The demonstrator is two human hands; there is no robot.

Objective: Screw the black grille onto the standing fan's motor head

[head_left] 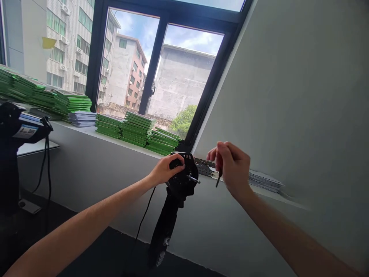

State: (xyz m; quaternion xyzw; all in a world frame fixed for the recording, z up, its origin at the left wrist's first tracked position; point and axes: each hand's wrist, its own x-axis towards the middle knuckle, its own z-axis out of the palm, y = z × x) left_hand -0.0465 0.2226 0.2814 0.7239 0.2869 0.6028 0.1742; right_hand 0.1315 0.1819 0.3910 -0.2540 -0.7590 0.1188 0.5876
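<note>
Head view, left hand: the left hand is at the centre of the frame, fingers curled around the top of a black device and gripping it
Black device: round black head with small holes and a thin metal pin that sticks out to the right; it sits on a dark handle that goes down toward the lower centre
Right hand: the right hand is just right of the device and apart from it, fingers pressed together and pinching a small dark tool that points down
Cable: a black cable hangs below the left wrist
Window sill: the sill crosses the frame from the left and carries green stacks; grey sheets lie behind the right hand
Left edge: a dark machine, only partly visible
</note>
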